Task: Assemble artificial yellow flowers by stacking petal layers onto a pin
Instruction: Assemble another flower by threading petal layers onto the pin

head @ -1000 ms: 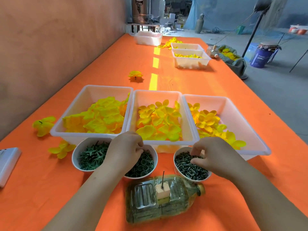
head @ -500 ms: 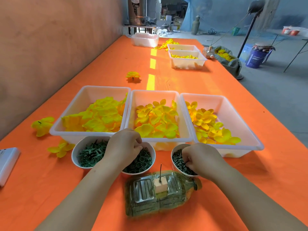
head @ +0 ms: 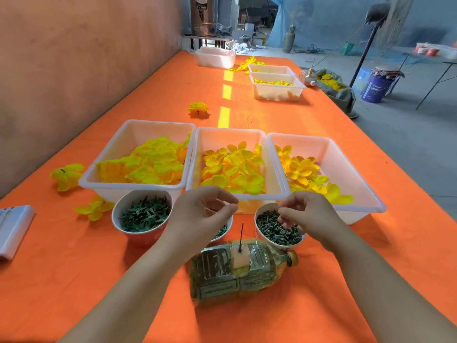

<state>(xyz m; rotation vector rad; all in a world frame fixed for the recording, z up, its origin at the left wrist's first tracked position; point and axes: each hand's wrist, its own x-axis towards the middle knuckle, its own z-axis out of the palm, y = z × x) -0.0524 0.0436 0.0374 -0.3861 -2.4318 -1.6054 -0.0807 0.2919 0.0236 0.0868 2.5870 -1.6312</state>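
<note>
A thin dark pin (head: 241, 234) stands upright in a white foam block (head: 239, 259) on a plastic bottle (head: 222, 278) that lies on its side. Behind it stand three bowls: green star pieces (head: 143, 214), a mostly hidden middle bowl (head: 228, 228) and dark green studs (head: 277, 231). My left hand (head: 205, 215) hovers over the middle bowl, thumb and forefinger pinched on something too small to make out. My right hand (head: 306, 214) pinches likewise above the studs. Three white trays hold yellow petals: large (head: 148, 165), medium (head: 232, 169) and small (head: 304, 173).
Loose yellow flowers (head: 66, 175) lie left of the trays, another flower (head: 197, 108) lies farther back. A white object (head: 13, 229) sits at the left edge. More white trays (head: 277, 91) stand far down the orange table (head: 74, 280). A wall runs along the left.
Both hands have lifted out of their bowls, fingertips pinched, and drawn toward each other above the pin. The view shifted slightly.
</note>
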